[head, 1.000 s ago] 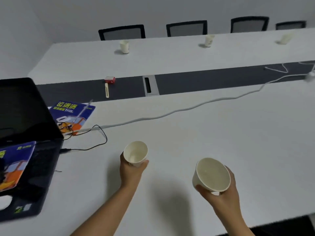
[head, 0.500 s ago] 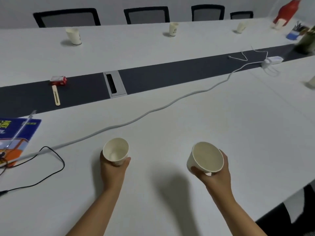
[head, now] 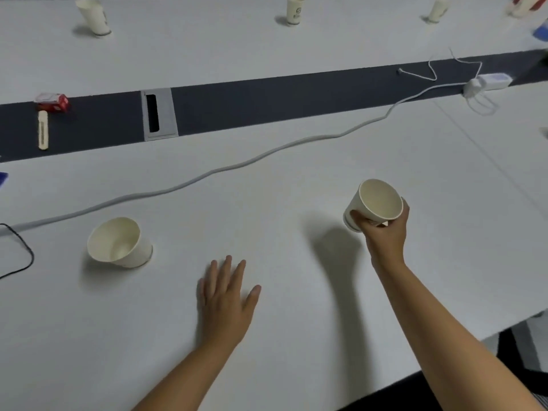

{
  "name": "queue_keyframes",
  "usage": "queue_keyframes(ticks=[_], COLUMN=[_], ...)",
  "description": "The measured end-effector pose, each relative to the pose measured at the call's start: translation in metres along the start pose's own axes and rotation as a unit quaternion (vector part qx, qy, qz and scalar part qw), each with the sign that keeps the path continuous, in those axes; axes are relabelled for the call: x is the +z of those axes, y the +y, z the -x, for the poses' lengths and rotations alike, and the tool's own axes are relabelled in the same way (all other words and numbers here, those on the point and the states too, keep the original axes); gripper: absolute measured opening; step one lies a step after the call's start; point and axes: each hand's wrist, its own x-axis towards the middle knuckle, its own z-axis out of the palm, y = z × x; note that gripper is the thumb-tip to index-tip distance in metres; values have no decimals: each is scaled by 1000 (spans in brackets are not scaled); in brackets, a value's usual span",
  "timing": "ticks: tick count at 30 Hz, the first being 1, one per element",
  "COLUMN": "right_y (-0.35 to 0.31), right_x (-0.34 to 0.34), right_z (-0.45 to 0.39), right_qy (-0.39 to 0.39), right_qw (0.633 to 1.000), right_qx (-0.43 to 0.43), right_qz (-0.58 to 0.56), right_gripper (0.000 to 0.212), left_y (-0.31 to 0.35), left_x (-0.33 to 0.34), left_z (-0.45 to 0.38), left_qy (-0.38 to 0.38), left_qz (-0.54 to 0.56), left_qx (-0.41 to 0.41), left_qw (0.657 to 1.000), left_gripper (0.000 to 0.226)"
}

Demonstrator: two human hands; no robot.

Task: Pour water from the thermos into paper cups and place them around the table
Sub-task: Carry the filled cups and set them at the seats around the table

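A white paper cup (head: 120, 243) stands on the white table (head: 296, 292) at the near left, with nothing holding it. To its right my left hand (head: 226, 301) hovers just over the table, empty, fingers spread. My right hand (head: 384, 229) grips a second paper cup (head: 375, 203) from below and holds it above the table, mouth tilted toward me. Three more paper cups (head: 93, 16) (head: 293, 10) (head: 436, 10) stand along the far side. The red thermos (head: 525, 1) shows only as a blur at the top right corner.
A white cable (head: 237, 166) runs across the table to a power strip (head: 489, 83). On the dark centre strip (head: 267, 102) sit a grey cable hatch (head: 158, 114), a small red box (head: 53, 102) and a pale stick (head: 43, 130). A black wire (head: 20, 247) loops at the left.
My left hand has set its cup down on the table and moved away to the right, now open. My right hand has carried its cup rightward. The view has shifted right and downward.
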Motion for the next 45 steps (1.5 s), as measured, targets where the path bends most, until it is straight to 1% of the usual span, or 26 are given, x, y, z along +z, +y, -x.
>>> queue_keyframes(ticks=[1,2,3,5,9,17,21,24,27,29,30,32,35,36,37,39,40,43,45], right_y=[6,12,18,29,42,56,60,62,62,63,64,66,61,57,51,34,22,-21,-50], right_x=[-8,-16,-24,-37,-51,-50,-48,-50,-52,-54,-54,-56,-55,-54,-53,-49,-47,-41,-42], right_z=[-10,-22,-33,-54,-89,-131,-135,-130,-117,-101,-90,-67,-31,-20,-10,10,20,62,97], right_qy=[-3,-5,-6,-9,-13,-10,-22,-30,-25,-14,-8,-10,-50,-69,-89,-129,-143,-161,-153], right_qw=[1000,1000,1000,1000,1000,1000,999,997,996,993,990,985,983,982,980,976,974,970,973], right_qx=[3,9,13,22,19,7,7,14,4,12,21,26,39,44,45,35,25,-11,-21], right_qz=[2,6,8,12,15,21,37,70,91,118,138,168,175,172,171,171,174,181,169], right_gripper=[71,71,71,73,77,71,72,68,67,72,75,75,67,65,63,59,57,56,54], left_y=[3,6,8,10,15,23,25,26,27,27,27,25,19,19,19,24,28,39,43], left_x=[7,14,20,29,29,28,28,28,27,26,25,25,25,24,22,16,12,-5,-23], left_z=[-2,-3,-5,-7,-8,-9,-10,-9,-10,-10,-10,-9,-4,-1,2,10,15,37,57], left_qy=[-20,-29,-31,-31,-41,-31,-26,-37,-47,-56,-61,-58,-30,-22,-7,14,14,-1,-39], left_qz=[-44,-82,-112,-143,-152,-187,-198,-195,-189,-182,-176,-153,-103,-76,-44,38,82,197,242], left_qx=[-8,-20,-32,-43,-51,-60,-57,-63,-64,-62,-61,-61,-48,-47,-46,-53,-50,-13,10], left_qw=[999,996,993,988,986,980,978,978,979,980,981,985,993,996,998,998,995,980,969], left_gripper=[112,118,120,115,99,87,86,85,84,85,87,94,102,97,85,47,40,40,39])
